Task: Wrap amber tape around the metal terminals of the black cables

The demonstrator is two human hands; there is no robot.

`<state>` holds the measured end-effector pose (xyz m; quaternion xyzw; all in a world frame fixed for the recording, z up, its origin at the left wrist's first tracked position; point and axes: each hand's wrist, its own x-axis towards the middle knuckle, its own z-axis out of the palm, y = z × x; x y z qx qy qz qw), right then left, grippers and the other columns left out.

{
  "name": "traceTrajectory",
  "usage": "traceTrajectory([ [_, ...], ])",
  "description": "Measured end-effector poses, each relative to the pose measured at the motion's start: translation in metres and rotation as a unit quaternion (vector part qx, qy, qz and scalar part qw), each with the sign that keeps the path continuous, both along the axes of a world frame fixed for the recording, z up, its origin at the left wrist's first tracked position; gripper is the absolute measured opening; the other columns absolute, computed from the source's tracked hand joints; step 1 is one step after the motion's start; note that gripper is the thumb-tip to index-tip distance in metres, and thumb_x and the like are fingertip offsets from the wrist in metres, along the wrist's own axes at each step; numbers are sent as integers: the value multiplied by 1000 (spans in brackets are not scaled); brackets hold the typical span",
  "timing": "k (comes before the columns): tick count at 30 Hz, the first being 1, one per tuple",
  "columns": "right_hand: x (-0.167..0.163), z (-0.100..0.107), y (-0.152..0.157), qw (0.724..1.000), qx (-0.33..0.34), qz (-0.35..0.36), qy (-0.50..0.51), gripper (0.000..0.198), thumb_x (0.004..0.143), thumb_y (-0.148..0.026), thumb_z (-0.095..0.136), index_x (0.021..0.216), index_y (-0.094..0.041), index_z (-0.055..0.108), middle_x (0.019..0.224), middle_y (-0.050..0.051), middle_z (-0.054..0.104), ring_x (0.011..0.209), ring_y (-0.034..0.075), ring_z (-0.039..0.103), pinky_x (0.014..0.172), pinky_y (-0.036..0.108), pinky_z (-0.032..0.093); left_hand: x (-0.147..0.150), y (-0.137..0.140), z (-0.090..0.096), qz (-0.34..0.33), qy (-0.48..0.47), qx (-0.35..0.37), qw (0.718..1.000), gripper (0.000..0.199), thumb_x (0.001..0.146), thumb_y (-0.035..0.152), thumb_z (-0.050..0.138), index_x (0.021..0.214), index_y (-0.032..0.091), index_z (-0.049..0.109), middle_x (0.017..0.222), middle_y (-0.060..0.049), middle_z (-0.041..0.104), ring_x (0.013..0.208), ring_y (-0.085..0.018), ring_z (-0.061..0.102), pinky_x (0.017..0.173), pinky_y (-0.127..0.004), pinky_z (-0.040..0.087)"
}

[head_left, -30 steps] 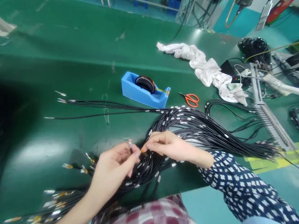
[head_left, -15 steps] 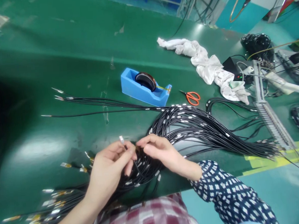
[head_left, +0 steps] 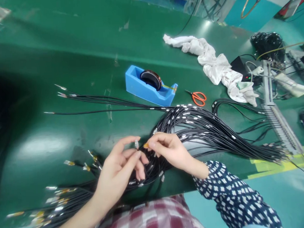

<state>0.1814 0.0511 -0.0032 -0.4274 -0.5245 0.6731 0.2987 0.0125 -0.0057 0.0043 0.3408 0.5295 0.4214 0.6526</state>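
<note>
Over the bundle of black cables (head_left: 208, 124), my left hand (head_left: 120, 165) holds one cable by its white-tipped end (head_left: 136, 144), its index finger and thumb around the tip. My right hand (head_left: 170, 149), just to the right, pinches a small piece of amber tape (head_left: 146, 145) close to that end. The fingers hide part of the held cable. Past the bundle, a blue tape dispenser (head_left: 151, 93) carries a roll of amber tape (head_left: 151, 80). Orange-handled scissors (head_left: 198, 98) lie to its right.
Cable ends with amber tape (head_left: 62, 202) lie at the lower left. Several loose cables (head_left: 102, 102) stretch leftward across the green table (head_left: 70, 57). A crumpled white cloth (head_left: 213, 65) lies at the back right, near a slotted metal fixture (head_left: 282, 126).
My right thumb and fingers now pinch amber tape beside the cable end. My left hand has shifted slightly right, its index finger raised by the white tip. The view has moved slightly.
</note>
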Motion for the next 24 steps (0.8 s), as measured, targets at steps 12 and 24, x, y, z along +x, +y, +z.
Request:
traceTrajectory([
  [12, 0, 3, 1, 995, 65, 37, -60, 16, 82, -30, 69, 80, -14, 71, 72, 1, 60, 59, 9, 50, 54, 22, 39, 1, 0, 0, -8, 2, -15, 1000, 35, 88, 26, 60, 122, 20, 49, 66, 3, 66, 42, -13, 62, 43, -23, 52],
  [24, 0, 3, 2, 993, 76, 42, -75, 19, 84, -32, 68, 79, -14, 71, 74, 2, 61, 59, 9, 49, 54, 23, 39, 0, -3, -2, -11, 11, -12, 1000, 34, 88, 26, 62, 120, 21, 54, 66, 3, 66, 42, -12, 62, 43, -22, 53],
])
